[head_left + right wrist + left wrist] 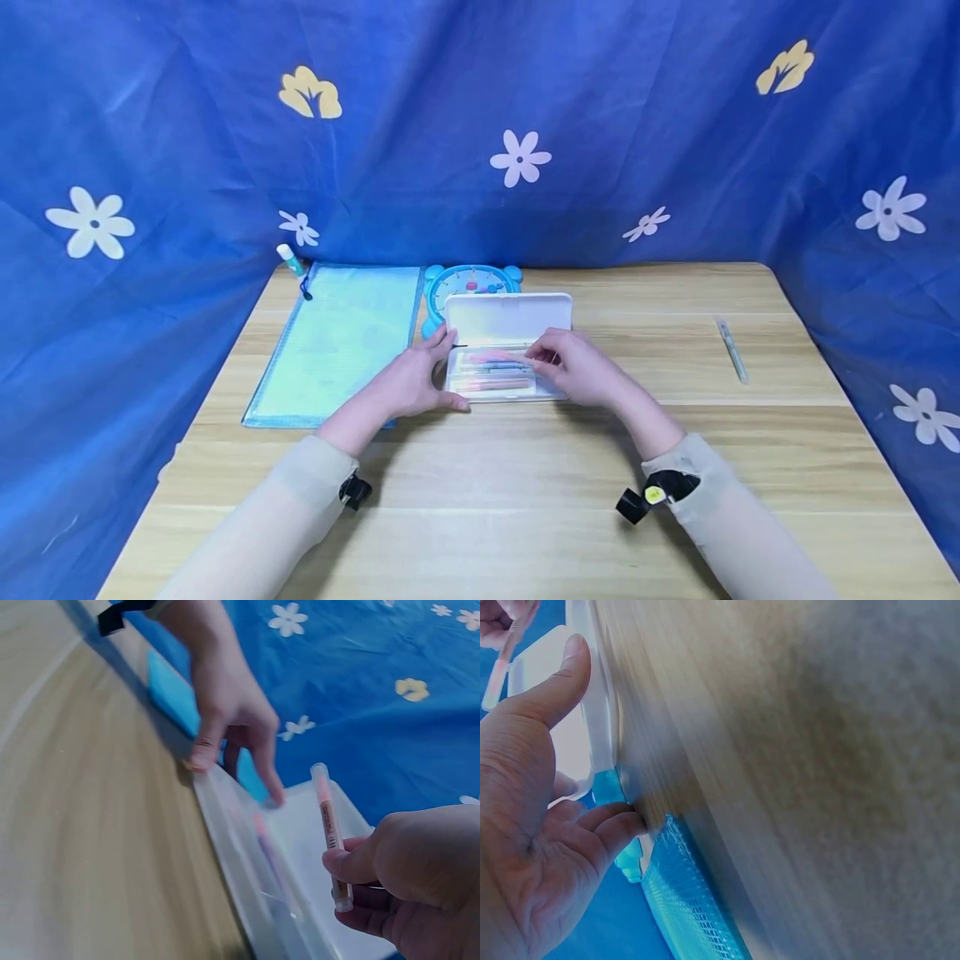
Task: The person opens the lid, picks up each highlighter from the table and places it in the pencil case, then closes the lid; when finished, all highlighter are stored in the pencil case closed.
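Observation:
A white pencil case lies on the table with its lid raised, and pens and pencils show inside its tray. My left hand holds the case's left end, thumb at the front edge and fingers near the hinge side. My right hand, above the right part of the case, pinches a slim pink pen with clear ends between thumb and fingers. In the left wrist view the same pen appears at the upper left, beyond my left thumb.
Behind the case lies a blue toy clock, partly hidden by the lid. A light blue mesh pouch lies to the left, a glue stick at its far corner. Far right on the wooden table lies another pen. A blue curtain hangs around.

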The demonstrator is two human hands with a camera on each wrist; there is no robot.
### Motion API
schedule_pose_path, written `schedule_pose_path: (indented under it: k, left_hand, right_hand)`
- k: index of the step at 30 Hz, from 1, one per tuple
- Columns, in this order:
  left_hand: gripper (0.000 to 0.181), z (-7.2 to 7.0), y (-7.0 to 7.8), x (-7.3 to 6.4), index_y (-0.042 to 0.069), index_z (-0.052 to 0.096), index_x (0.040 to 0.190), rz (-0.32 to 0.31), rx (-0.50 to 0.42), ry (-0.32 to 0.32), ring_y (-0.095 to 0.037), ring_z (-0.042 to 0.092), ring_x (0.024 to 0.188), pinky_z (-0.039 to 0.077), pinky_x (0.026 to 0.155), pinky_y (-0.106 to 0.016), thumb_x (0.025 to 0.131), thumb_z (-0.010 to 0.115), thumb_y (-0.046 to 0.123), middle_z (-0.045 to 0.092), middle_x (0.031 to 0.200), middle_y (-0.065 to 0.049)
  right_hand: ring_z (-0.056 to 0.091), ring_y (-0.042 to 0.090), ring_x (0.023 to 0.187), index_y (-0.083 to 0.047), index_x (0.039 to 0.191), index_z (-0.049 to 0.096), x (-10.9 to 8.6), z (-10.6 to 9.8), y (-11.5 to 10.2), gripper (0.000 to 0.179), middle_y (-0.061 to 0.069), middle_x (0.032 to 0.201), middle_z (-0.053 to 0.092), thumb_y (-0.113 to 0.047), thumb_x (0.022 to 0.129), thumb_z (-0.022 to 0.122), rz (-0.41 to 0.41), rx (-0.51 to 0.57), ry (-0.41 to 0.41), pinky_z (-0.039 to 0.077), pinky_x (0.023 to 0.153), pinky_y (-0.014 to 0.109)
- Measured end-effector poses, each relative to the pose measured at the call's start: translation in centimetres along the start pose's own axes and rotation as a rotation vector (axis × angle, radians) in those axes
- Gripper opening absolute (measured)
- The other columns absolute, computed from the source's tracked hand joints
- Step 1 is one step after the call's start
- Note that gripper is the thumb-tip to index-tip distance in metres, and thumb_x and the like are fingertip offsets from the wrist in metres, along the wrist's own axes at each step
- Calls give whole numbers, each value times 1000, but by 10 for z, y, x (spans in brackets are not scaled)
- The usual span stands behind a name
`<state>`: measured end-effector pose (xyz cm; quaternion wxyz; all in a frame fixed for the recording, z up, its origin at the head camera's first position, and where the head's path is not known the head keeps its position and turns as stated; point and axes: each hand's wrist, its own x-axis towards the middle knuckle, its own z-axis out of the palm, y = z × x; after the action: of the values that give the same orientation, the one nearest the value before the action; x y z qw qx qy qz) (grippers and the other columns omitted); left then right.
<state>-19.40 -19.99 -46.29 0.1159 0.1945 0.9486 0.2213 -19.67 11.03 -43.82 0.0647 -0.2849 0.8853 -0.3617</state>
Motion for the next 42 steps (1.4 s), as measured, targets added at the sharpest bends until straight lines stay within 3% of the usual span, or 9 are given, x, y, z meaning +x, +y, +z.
schedule_pose_path:
  k: [8,19,33,42]
  left_hand:
    - [130,-1,1,0,8,20,169,9,1,0,-47,24,155,29,122,-57,74,91,63,10,174,-15]
    - [130,-2,3,2,8,21,169,9,11,-2,-46,26,154,32,121,-56,74,92,62,12,174,-15]
    - [130,0,1,2,7,22,169,7,15,1,-47,27,153,31,122,-56,73,92,63,14,174,-15]
    - [130,-1,1,3,9,21,169,5,18,-9,-48,25,154,31,121,-58,74,91,63,11,174,-15]
  right_hand:
    - [62,14,94,-8,111,77,8,24,-11,11,-2,100,69,-8,103,70,-51,-46,-96,53,89,36]
    - [61,14,94,-9,106,75,12,43,-11,8,-3,98,67,-6,103,69,-75,-152,-130,53,90,36]
    - [65,21,107,-7,112,76,12,42,-11,14,2,107,70,-1,101,69,-85,-200,-149,53,101,40]
    - [67,22,105,-1,117,76,1,20,-5,18,6,109,72,-3,100,70,-90,-133,-65,55,98,42]
